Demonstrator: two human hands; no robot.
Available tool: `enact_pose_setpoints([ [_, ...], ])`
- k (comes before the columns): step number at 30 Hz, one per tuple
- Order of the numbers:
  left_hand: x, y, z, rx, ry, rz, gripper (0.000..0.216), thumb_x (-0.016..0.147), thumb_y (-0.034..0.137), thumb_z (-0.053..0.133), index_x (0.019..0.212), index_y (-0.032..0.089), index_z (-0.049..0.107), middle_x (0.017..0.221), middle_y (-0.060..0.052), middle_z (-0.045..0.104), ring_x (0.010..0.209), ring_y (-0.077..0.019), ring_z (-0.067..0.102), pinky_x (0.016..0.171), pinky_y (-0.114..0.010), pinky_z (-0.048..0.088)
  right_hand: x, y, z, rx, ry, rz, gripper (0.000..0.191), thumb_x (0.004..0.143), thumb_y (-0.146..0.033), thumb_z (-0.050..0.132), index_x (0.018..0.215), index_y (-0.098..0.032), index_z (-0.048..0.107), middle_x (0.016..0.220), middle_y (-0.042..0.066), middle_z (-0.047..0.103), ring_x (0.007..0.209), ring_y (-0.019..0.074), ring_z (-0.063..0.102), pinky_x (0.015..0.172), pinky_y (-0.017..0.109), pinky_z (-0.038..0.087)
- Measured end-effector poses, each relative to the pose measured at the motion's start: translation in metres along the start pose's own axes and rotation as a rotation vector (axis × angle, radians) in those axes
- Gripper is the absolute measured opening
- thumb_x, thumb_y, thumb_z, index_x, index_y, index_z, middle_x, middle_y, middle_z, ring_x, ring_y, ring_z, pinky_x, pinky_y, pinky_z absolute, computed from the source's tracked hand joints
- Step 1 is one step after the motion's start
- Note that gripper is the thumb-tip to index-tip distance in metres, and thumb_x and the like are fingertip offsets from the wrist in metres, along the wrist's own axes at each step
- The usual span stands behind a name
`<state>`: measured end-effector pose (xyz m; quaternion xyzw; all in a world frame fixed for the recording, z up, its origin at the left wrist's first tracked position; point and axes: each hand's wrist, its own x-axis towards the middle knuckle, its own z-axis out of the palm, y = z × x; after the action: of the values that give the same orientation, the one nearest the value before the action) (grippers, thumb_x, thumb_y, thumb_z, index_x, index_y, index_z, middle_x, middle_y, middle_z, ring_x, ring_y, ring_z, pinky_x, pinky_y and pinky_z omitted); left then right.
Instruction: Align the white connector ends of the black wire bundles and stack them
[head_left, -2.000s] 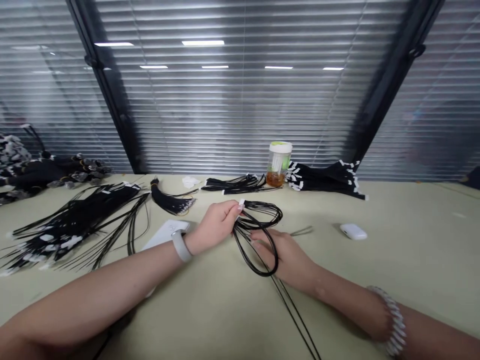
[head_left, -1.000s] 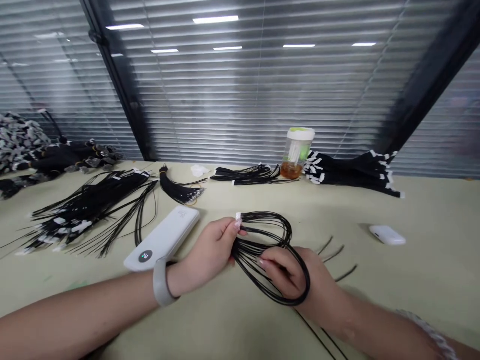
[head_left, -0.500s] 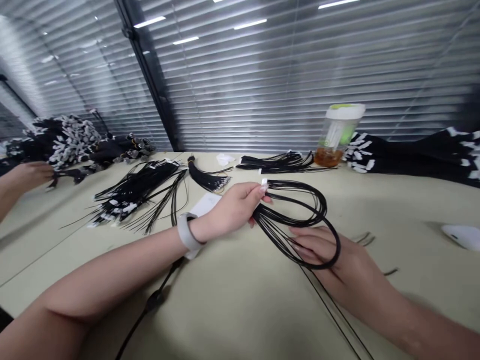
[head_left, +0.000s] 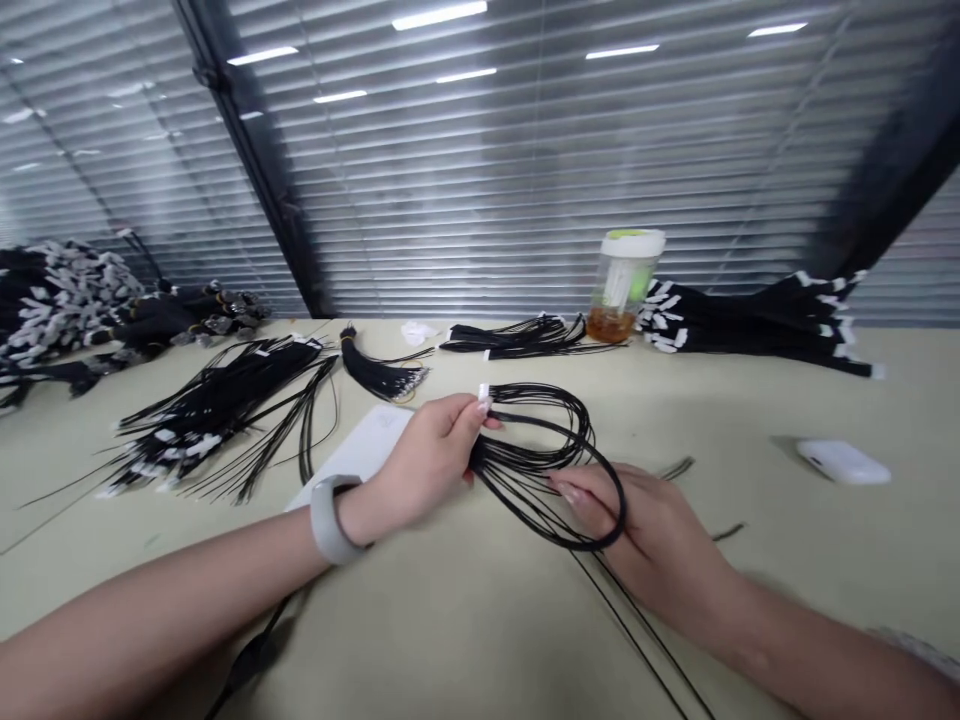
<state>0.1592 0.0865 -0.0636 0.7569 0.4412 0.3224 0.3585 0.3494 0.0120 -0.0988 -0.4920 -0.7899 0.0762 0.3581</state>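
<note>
My left hand (head_left: 442, 448), with a grey band on its wrist, is closed around a coiled bundle of thin black cables (head_left: 517, 457). A white connector (head_left: 484, 391) sticks up past its thumb. The cables fan out to the right in loops. My right hand (head_left: 649, 520) reaches through the largest loop, which lies over its knuckles, and its fingertips pinch the strands near the lower part of the coil. Exactly which strands they grip is hidden. Two long cable ends (head_left: 637, 645) trail down below toward the front edge.
Black cables with white connectors (head_left: 225, 400) lie at left, beside a tied bundle (head_left: 371, 370). More cables (head_left: 517, 337) lie behind my hands. A drink bottle (head_left: 622, 285) and a cable stack (head_left: 750, 320) stand back right. A white case (head_left: 844, 461) lies right, a white sheet (head_left: 352, 450) under my left arm.
The view has turned to the right, and a co-worker's hand at the left has gone out of it. My right fingers have drawn together on the strands; my left hand keeps its hold.
</note>
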Motion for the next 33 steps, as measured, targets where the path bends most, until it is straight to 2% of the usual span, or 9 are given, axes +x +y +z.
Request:
enact_pose_setpoints([
  [4, -0.009, -0.002, 0.005, 0.036, -0.006, 0.074, 0.037, 0.088, 0.042, 0.032, 0.075, 0.016, 0.055, 0.051, 0.004, 0.047, 0.048, -0.0087, 0.047, 0.048, -0.019, 0.037, -0.002, -0.002, 0.001, -0.020, -0.033, -0.015, 0.016, 0.088, -0.026, 0.042, 0.082, -0.022, 0.057, 0.071, -0.004, 0.059, 0.066, 0.0098, 0.052, 0.062, 0.024, 0.036],
  [7, -0.013, -0.003, 0.006, 0.087, -0.015, 0.171, 0.035, 0.089, 0.039, 0.032, 0.074, 0.016, 0.054, 0.060, 0.001, 0.054, 0.058, -0.0104, 0.050, 0.054, -0.021, 0.038, -0.003, -0.002, 0.003, -0.015, -0.071, -0.062, 0.017, 0.087, -0.025, 0.042, 0.077, -0.021, 0.055, 0.070, -0.004, 0.058, 0.066, 0.0096, 0.050, 0.065, 0.024, 0.035],
  [10, -0.015, -0.004, 0.007, 0.109, -0.036, 0.224, 0.033, 0.090, 0.036, 0.031, 0.075, 0.015, 0.053, 0.065, 0.000, 0.055, 0.063, -0.0110, 0.049, 0.057, -0.022, 0.037, -0.004, -0.002, 0.003, -0.016, -0.085, -0.034, 0.021, 0.089, -0.025, 0.038, 0.076, -0.019, 0.054, 0.068, -0.003, 0.056, 0.064, 0.0097, 0.049, 0.065, 0.024, 0.035],
  [14, -0.018, -0.004, 0.008, 0.149, -0.024, 0.237, 0.033, 0.090, 0.035, 0.031, 0.071, 0.016, 0.049, 0.060, 0.002, 0.048, 0.056, -0.0095, 0.042, 0.053, -0.021, 0.034, -0.004, -0.001, 0.004, -0.017, -0.102, -0.048, 0.021, 0.089, -0.026, 0.038, 0.079, -0.020, 0.055, 0.071, -0.002, 0.057, 0.065, 0.0107, 0.050, 0.065, 0.025, 0.035],
  [16, -0.019, -0.005, 0.008, 0.155, -0.025, 0.239, 0.033, 0.090, 0.035, 0.031, 0.073, 0.016, 0.051, 0.062, 0.001, 0.050, 0.058, -0.0101, 0.043, 0.053, -0.022, 0.034, -0.003, -0.001, 0.004, -0.016, -0.116, -0.041, 0.022, 0.089, -0.026, 0.037, 0.077, -0.020, 0.054, 0.070, -0.001, 0.057, 0.065, 0.0109, 0.049, 0.065, 0.025, 0.035],
  [21, -0.020, -0.005, 0.009, 0.150, -0.036, 0.239, 0.033, 0.090, 0.035, 0.030, 0.076, 0.015, 0.052, 0.067, -0.001, 0.054, 0.062, -0.0112, 0.047, 0.056, -0.022, 0.036, -0.003, -0.003, 0.004, -0.035, -0.076, 0.102, 0.025, 0.089, -0.030, 0.034, 0.074, -0.018, 0.050, 0.066, -0.001, 0.055, 0.062, 0.0117, 0.049, 0.060, 0.025, 0.036],
  [23, -0.020, -0.005, 0.009, 0.155, -0.033, 0.235, 0.033, 0.090, 0.035, 0.030, 0.075, 0.015, 0.052, 0.067, 0.000, 0.053, 0.062, -0.0110, 0.046, 0.057, -0.023, 0.036, -0.003, -0.003, 0.004, -0.044, -0.073, 0.115, 0.024, 0.089, -0.030, 0.034, 0.074, -0.019, 0.049, 0.066, -0.001, 0.055, 0.062, 0.0118, 0.049, 0.060, 0.025, 0.035],
  [29, -0.024, -0.003, 0.009, 0.170, -0.021, 0.217, 0.033, 0.090, 0.035, 0.030, 0.072, 0.016, 0.049, 0.065, 0.001, 0.049, 0.062, -0.0109, 0.043, 0.057, -0.023, 0.034, -0.003, -0.003, 0.004, -0.073, -0.109, -0.005, 0.023, 0.089, -0.024, 0.035, 0.069, -0.018, 0.045, 0.063, -0.002, 0.052, 0.060, 0.0107, 0.046, 0.061, 0.025, 0.034],
  [33, -0.025, -0.002, 0.010, 0.161, -0.007, 0.217, 0.032, 0.090, 0.035, 0.030, 0.072, 0.016, 0.049, 0.063, 0.001, 0.047, 0.059, -0.0105, 0.041, 0.054, -0.022, 0.033, -0.003, -0.003, 0.002, -0.130, -0.105, -0.055, 0.024, 0.088, -0.023, 0.035, 0.069, -0.017, 0.048, 0.065, -0.001, 0.052, 0.061, 0.0106, 0.045, 0.061, 0.025, 0.033],
])
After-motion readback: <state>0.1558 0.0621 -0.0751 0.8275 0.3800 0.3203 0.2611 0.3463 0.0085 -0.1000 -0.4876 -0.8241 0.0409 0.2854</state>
